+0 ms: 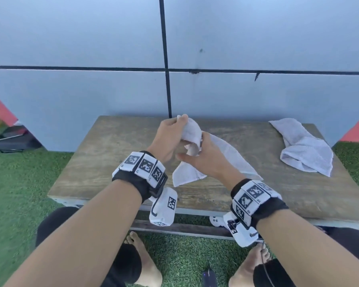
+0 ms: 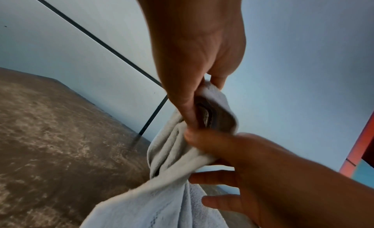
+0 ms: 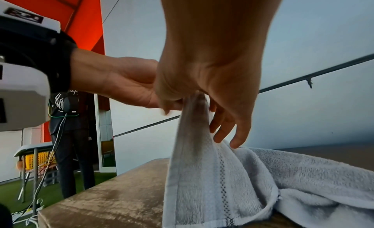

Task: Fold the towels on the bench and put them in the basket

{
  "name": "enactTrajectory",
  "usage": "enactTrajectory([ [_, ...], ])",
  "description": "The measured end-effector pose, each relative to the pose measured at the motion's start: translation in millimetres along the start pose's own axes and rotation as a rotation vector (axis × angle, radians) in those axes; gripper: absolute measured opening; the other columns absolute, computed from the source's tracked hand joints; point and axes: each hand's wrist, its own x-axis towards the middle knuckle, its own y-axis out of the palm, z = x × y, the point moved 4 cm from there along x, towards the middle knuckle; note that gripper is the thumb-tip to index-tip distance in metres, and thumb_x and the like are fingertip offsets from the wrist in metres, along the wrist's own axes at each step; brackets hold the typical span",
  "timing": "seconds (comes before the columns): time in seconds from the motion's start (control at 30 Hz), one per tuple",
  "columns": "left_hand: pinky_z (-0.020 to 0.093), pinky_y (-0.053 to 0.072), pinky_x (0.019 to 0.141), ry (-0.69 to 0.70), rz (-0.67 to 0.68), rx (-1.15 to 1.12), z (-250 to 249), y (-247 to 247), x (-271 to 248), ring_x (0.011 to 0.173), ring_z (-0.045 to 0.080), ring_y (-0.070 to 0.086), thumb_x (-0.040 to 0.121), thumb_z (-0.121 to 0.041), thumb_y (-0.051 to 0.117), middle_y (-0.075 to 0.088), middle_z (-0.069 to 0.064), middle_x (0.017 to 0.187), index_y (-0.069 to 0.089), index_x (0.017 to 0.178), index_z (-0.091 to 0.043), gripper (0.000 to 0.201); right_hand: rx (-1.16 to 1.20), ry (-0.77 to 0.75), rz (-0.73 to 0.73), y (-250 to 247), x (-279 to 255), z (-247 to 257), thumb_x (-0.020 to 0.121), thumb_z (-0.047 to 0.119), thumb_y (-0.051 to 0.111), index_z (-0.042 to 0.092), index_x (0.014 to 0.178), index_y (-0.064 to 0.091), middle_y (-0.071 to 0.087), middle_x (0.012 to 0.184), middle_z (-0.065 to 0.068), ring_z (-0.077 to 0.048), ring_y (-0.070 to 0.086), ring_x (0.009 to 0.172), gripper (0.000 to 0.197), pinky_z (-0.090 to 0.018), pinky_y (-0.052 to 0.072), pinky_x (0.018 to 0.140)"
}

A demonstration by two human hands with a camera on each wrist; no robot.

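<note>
1. The left hand [image 1: 170, 137] pinches the raised end of a white towel [image 1: 226, 156] between thumb and fingers, above the bench [image 1: 104, 154] middle.
2. The right hand [image 1: 205, 160] pinches the same towel just below (its other fingers spread loose); the towel's lower part drapes onto the bench.
3. A second towel [image 1: 305, 150] lies crumpled near the far right corner.

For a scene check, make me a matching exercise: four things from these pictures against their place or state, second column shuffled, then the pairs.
Column one:
1. left hand
2. right hand
3. held towel
4. second towel

Column two:
A. crumpled at the bench's far right, untouched
B. gripped at one end, the rest trailing on the bench
C. grips the towel's raised top end
D. pinches the towel just below the other hand

Pairs: 1-C, 2-D, 3-B, 4-A
</note>
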Motion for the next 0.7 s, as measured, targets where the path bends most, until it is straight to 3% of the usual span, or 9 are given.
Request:
enactTrajectory([
  [0.07, 0.060, 0.051, 0.095, 0.008, 0.030, 0.007, -2, -2, 1, 0.103, 0.044, 0.068, 0.087, -0.038, 0.063, 0.070, 0.029, 0.103, 0.068, 0.095, 0.008, 0.047, -0.021, -0.015, -0.095, -6, 1, 2, 0.090, 0.030, 0.066, 0.020, 0.118, 0.044, 0.064, 0.106, 0.005, -0.012, 0.062, 0.090, 0.037, -0.033, 0.051, 0.076],
  [0.13, 0.050, 0.055, 0.093, 0.033, 0.029, 0.047, -5, -6, 1, 0.096, 0.039, 0.070, 0.089, -0.033, 0.062, 0.072, 0.025, 0.099, 0.067, 0.095, 0.008, 0.042, -0.142, -0.059, -0.189, -18, 3, 4, 0.095, 0.018, 0.051, 0.019, 0.094, 0.051, 0.063, 0.086, 0.003, -0.016, 0.058, 0.076, 0.002, -0.035, 0.044, 0.067],
  [0.23, 0.034, 0.046, 0.074, 0.106, -0.102, 0.334, -9, -17, 2, 0.077, 0.024, 0.058, 0.088, -0.031, 0.060, 0.060, 0.009, 0.084, 0.061, 0.086, -0.008, 0.023, -0.231, -0.115, -0.298, -36, 5, 5, 0.092, 0.011, 0.044, 0.014, 0.082, 0.055, 0.060, 0.076, 0.002, -0.023, 0.053, 0.073, 0.016, -0.033, 0.037, 0.063],
  [0.3, 0.033, 0.046, 0.086, 0.155, -0.188, 0.525, -8, -23, -4, 0.103, 0.020, 0.054, 0.087, -0.030, 0.062, 0.052, 0.003, 0.116, 0.055, 0.118, -0.017, 0.035, -0.261, -0.185, -0.327, -45, 3, 10, 0.094, 0.015, 0.048, 0.014, 0.080, 0.058, 0.059, 0.071, 0.004, -0.022, 0.052, 0.069, 0.017, -0.032, 0.035, 0.058],
  [0.37, 0.035, 0.041, 0.098, 0.264, -0.009, 0.613, -4, -11, -15, 0.121, 0.018, 0.041, 0.080, -0.035, 0.072, 0.037, 0.001, 0.131, 0.039, 0.135, -0.029, 0.065, -0.300, -0.256, -0.332, -48, -2, 19, 0.094, 0.022, 0.051, 0.018, 0.074, 0.059, 0.059, 0.067, 0.004, -0.019, 0.054, 0.065, 0.022, -0.032, 0.035, 0.056],
  [0.47, 0.039, 0.049, 0.090, 0.394, 0.203, 0.734, 5, 13, -33, 0.110, 0.019, 0.054, 0.073, -0.033, 0.075, 0.055, -0.001, 0.119, 0.047, 0.124, -0.031, 0.058, -0.392, -0.326, -0.301, -48, -7, 35, 0.092, 0.033, 0.053, 0.031, 0.064, 0.054, 0.057, 0.061, 0.008, -0.010, 0.053, 0.061, 0.028, -0.031, 0.035, 0.054],
  [0.57, 0.023, 0.049, 0.064, 0.391, 0.073, 0.600, -5, 12, -43, 0.081, 0.009, 0.062, 0.088, -0.009, 0.057, 0.066, 0.000, 0.095, 0.056, 0.107, -0.017, 0.021, -0.503, -0.296, -0.239, -54, -15, 44, 0.087, 0.047, 0.054, 0.040, 0.063, 0.058, 0.057, 0.060, 0.010, -0.016, 0.055, 0.063, 0.025, -0.030, 0.037, 0.053],
  [0.63, 0.013, 0.043, 0.055, 0.438, 0.024, 0.604, -15, 7, -49, 0.070, 0.002, 0.060, 0.090, -0.005, 0.053, 0.068, -0.001, 0.089, 0.062, 0.099, -0.014, 0.015, -0.526, -0.278, -0.222, -63, -22, 46, 0.087, 0.050, 0.061, 0.038, 0.064, 0.059, 0.057, 0.059, 0.010, -0.015, 0.054, 0.061, 0.026, -0.028, 0.035, 0.053],
  [0.7, 0.013, 0.038, 0.053, 0.511, -0.027, 0.678, -27, -1, -54, 0.066, 0.009, 0.057, 0.091, -0.005, 0.051, 0.068, 0.001, 0.081, 0.066, 0.093, -0.011, 0.016, -0.498, -0.262, -0.199, -73, -30, 45, 0.083, 0.051, 0.067, 0.028, 0.064, 0.058, 0.054, 0.056, 0.007, -0.013, 0.050, 0.055, 0.032, -0.028, 0.033, 0.052],
])
